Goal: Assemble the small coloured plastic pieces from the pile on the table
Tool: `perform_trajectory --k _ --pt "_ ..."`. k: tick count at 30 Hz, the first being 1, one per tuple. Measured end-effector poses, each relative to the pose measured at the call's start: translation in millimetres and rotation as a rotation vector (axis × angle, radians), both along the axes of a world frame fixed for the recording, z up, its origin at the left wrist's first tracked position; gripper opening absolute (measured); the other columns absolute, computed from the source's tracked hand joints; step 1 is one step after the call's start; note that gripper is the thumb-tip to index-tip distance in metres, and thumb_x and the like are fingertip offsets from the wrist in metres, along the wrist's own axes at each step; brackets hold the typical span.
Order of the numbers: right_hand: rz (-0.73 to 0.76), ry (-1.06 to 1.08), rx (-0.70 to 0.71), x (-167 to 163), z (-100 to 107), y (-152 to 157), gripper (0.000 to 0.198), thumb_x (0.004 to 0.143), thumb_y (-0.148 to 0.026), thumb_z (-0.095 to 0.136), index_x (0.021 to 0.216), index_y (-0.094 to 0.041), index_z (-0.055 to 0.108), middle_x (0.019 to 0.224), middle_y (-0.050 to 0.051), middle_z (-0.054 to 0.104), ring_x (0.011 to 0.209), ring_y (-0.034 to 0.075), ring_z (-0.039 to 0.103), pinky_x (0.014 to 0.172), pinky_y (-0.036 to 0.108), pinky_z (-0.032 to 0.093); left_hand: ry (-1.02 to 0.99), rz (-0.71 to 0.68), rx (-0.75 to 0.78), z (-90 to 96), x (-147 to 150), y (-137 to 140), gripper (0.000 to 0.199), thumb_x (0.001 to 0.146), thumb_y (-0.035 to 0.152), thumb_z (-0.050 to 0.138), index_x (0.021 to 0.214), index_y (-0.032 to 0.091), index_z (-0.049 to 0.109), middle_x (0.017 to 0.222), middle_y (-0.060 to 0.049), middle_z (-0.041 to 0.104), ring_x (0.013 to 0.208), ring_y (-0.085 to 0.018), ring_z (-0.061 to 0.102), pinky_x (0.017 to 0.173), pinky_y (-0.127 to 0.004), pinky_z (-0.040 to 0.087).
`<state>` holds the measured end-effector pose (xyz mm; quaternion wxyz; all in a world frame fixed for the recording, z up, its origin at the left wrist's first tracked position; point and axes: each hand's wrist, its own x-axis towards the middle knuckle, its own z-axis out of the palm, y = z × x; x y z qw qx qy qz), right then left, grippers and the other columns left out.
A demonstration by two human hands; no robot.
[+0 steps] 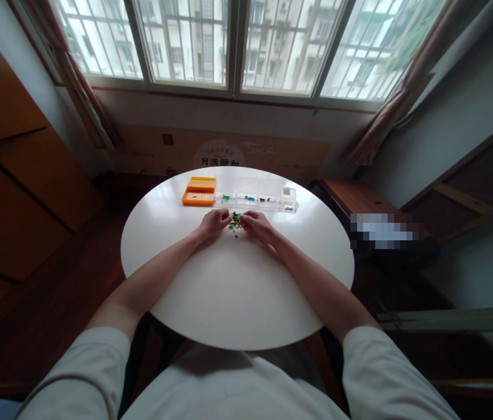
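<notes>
A small loose pile of tiny coloured pieces (235, 223), green, yellow, dark and red-brown, lies on the white round table (237, 291). At the pile's left edge is my left hand (215, 221), its fingers curled closed. My right hand (258, 226) reaches in from the other side with thumb and fingers pinched together at the pieces. Whatever either hand holds is too small to make out. Behind the hands stands an open orange box (199, 201) with a few small orange bits inside. Beside it, open clear boxes (252, 205) hold green, blue, dark and pale pieces.
A flat cardboard box (281, 157) leans under the barred window (233, 46) beyond the table. To the right is a wooden bench (355, 198) with a blurred-out patch over it. An orange-brown cabinet (10, 192) stands on the left.
</notes>
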<state>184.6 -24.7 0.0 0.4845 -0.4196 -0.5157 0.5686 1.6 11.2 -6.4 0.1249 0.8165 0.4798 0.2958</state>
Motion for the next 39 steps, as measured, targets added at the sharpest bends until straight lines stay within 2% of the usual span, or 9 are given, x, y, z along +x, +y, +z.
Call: perform_trajectory --k 6,12,15,19,26,39 --pt "-0.022 0.043 -0.014 0.9 -1.5 2.8 0.038 0.053 -0.043 0.08 0.072 -0.014 0.064 0.062 0.0 0.063 0.056 0.008 0.052 0.054 0.022 0.039 -0.288 -0.113 -0.036 -5.0 -1.2 10.7 0.037 0.082 0.041 0.046 0.055 0.015 0.044 0.053 0.004 0.038 0.054 -0.007 0.036 0.053 -0.021 0.029" --pt "-0.025 0.043 -0.006 0.1 1.8 0.2 0.038 0.05 -0.041 0.082 0.072 -0.014 0.067 0.062 0.0 0.064 0.055 0.008 0.051 0.053 0.022 0.037 -0.409 -0.301 -0.136 -3.3 0.8 3.3 0.028 0.077 0.041 0.058 0.075 0.013 0.058 0.06 0.002 0.051 0.053 -0.006 0.043 0.048 -0.018 0.034" --pt "-0.021 0.02 0.001 0.3 2.3 -0.3 0.038 0.049 -0.042 0.082 0.072 -0.015 0.068 0.062 0.0 0.064 0.055 0.008 0.05 0.054 0.023 0.037 -0.4 -0.327 -0.13 -4.3 1.5 2.0 0.03 0.075 0.042 0.062 0.078 0.012 0.06 0.06 0.001 0.053 0.053 -0.006 0.045 0.048 -0.017 0.035" --pt "-0.005 -0.006 0.026 0.9 -0.5 1.5 0.038 0.051 -0.044 0.08 0.073 -0.015 0.069 0.064 0.001 0.065 0.057 0.009 0.051 0.055 0.023 0.038 -0.356 -0.289 -0.076 -4.2 1.3 1.4 0.032 0.076 0.044 0.061 0.079 0.012 0.062 0.061 0.001 0.055 0.053 -0.006 0.046 0.049 -0.017 0.036" --pt "0.013 -0.025 0.034 0.1 -1.3 3.0 0.038 0.055 -0.047 0.077 0.073 -0.014 0.069 0.059 0.0 0.062 0.053 0.008 0.048 0.053 0.023 0.036 -0.145 -0.224 0.092 4.8 0.8 -10.6 0.03 0.083 0.044 0.054 0.092 0.018 0.067 0.063 0.001 0.059 0.057 -0.007 0.049 0.057 -0.018 0.038" --pt "0.044 -0.055 0.036 1.7 0.0 0.3 0.038 0.058 -0.049 0.075 0.07 -0.013 0.068 0.06 0.001 0.063 0.054 0.008 0.049 0.053 0.023 0.037 -0.084 -0.235 0.111 6.4 2.2 -15.7 0.035 0.089 0.045 0.046 0.102 0.02 0.066 0.065 0.002 0.062 0.056 -0.007 0.05 0.057 -0.018 0.036"
